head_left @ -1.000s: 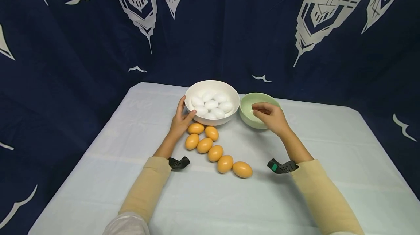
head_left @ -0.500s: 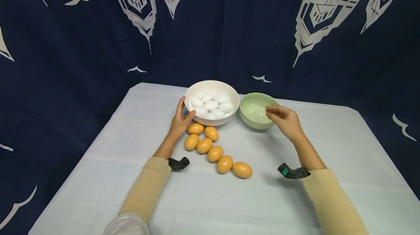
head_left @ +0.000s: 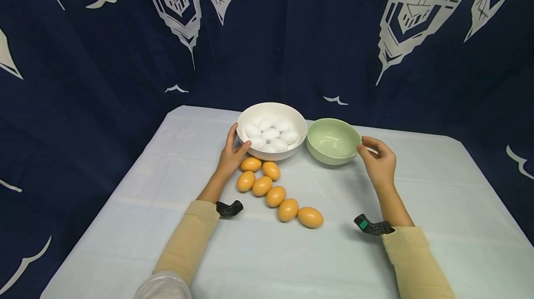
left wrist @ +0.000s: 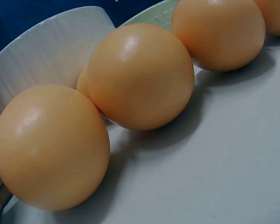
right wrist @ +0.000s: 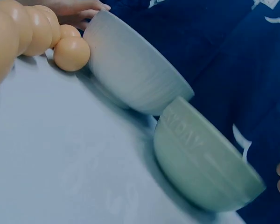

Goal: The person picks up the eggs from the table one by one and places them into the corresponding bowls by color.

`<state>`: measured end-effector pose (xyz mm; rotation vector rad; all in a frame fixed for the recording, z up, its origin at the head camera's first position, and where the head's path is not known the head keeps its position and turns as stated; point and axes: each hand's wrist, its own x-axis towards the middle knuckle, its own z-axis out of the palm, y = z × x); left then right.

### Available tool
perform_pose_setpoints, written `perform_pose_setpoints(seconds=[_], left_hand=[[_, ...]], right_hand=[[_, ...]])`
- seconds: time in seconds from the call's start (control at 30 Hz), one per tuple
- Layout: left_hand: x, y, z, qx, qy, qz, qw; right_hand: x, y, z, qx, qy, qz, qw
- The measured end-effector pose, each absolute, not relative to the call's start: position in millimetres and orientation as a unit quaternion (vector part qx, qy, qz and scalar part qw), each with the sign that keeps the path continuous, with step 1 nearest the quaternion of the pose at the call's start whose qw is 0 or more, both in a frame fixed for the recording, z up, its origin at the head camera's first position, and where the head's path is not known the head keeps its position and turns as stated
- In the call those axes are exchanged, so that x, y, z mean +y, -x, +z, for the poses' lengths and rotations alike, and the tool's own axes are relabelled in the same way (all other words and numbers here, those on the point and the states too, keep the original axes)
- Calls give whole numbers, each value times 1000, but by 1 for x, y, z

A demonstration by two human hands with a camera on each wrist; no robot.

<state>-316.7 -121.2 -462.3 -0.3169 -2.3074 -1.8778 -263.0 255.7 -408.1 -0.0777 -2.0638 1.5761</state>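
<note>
White bowl point(head_left: 271, 111): left hand point(head_left: 230, 156) grasping its left side, unchanged. Green bowl point(head_left: 333, 141): just right; inside newly uncovered. Right hand point(head_left: 380, 160): shifted to that bowl's right rim; gripping or not, I cannot tell. Work, I judge, now concerns both bowls. Orange eggs point(head_left: 276, 196): seven, in front, unmoved. White eggs point(head_left: 270, 134): inside white bowl.

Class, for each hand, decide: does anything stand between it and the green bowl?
The white bowl of white eggs stands between the left hand and the green bowl. Nothing visible stands between it and the right hand.
</note>
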Motion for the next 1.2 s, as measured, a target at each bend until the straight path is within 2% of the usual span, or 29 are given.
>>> perform_pose_setpoints(seconds=[0.1,0.53,0.8,1.2], left_hand=[[-121,317,-462,-770,103,-626,76],[-120,316,-462,-772,100,-623,79],[-121,313,-453,-771,108,-625,66],[-121,319,-464,-770,104,-625,76]], right_hand=[[257,266,-418,-749,59,605,262],[255,272,-446,-741,117,647,138],[254,277,-456,-735,87,663,109],[255,277,-459,-750,53,655,81]])
